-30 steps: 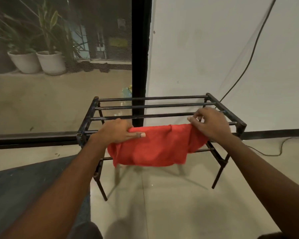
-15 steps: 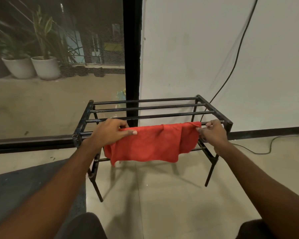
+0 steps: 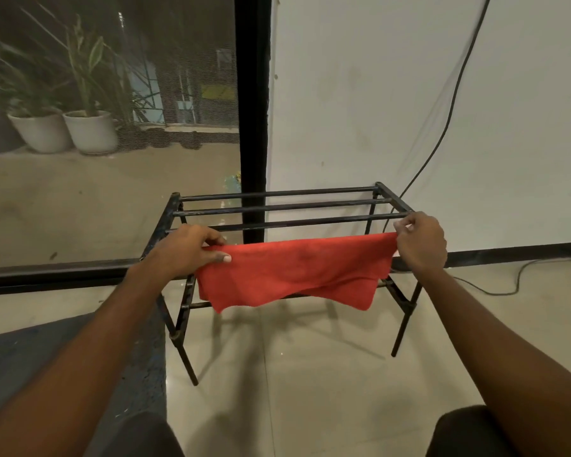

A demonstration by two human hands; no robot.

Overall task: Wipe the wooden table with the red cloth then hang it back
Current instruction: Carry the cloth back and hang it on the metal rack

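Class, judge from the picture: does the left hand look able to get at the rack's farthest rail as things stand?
Probably yes: nothing stands between the left hand and the farthest rail. But that hand grips a corner of the red cloth, so it would have to let go first.

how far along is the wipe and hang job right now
Done: the red cloth is already draped over the near bar of the black metal rack; the wooden table is out of view, so the wiping can't be checked. In hand: the left hand and right hand pinch its top corners, holding it spread. Left: let go.
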